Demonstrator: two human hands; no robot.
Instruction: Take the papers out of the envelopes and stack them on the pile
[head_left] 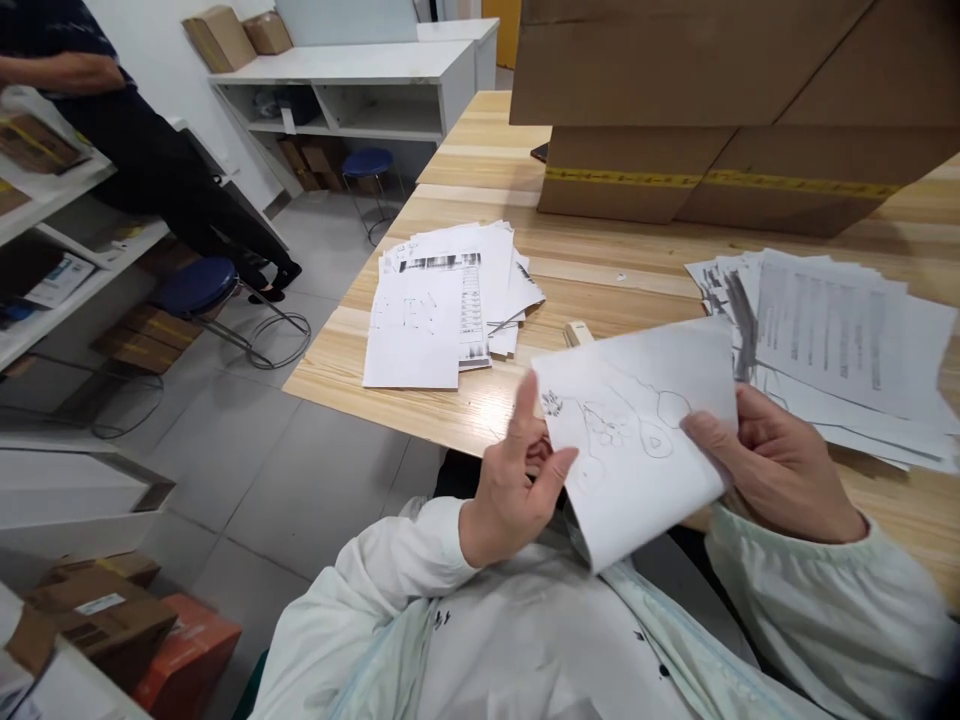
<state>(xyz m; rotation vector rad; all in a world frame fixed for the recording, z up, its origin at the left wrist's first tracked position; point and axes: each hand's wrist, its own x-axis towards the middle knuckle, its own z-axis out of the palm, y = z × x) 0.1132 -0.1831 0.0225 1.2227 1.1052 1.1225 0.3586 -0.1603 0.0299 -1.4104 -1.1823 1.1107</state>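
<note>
A white sheet of paper (630,480) with thin line drawings is held up in front of me, tilted and slightly bowed. My right hand (780,460) grips its right edge, thumb on the drawn face and fingers behind. At the left edge, my left hand (517,480) has its thumb just over the paper and its index finger pointing up; the other fingers curl in by the edge. Past the sheet's upper edge, a small pale block-like object (577,333) lies on the wooden table (600,270), partly hidden.
One loose paper pile (420,340) lies on the table's left side, another (832,330) on the right. Large cardboard boxes (622,170) stand at the back. A person (142,140) stands by shelves at far left, near a blue stool (199,285). Cartons (105,610) sit lower left.
</note>
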